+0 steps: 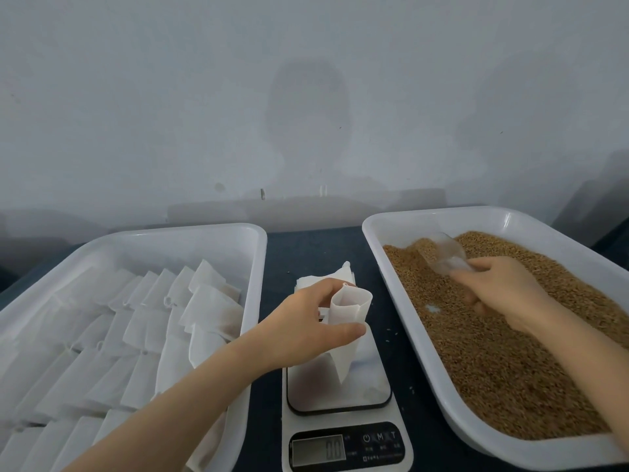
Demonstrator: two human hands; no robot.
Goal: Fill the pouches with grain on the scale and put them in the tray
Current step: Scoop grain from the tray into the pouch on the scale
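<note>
The left hand (306, 323) pinches the pouch (344, 350), grip just below its mouth.

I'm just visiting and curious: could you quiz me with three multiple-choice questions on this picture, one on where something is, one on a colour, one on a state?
1. Where does the scale stand?
A. Between the pouch tray and the grain tray
B. Inside the grain tray
C. On the floor

2. What colour is the grain?
A. White
B. Brown
C. Green

3. How is the pouch over the scale?
A. Lying flat
B. Tied shut
C. Held with its mouth open

Answers:
1 A, it sits between both trays.
2 B, the heap is brown.
3 C, the left hand pinches it open while the right hand grips the scoop.
</note>
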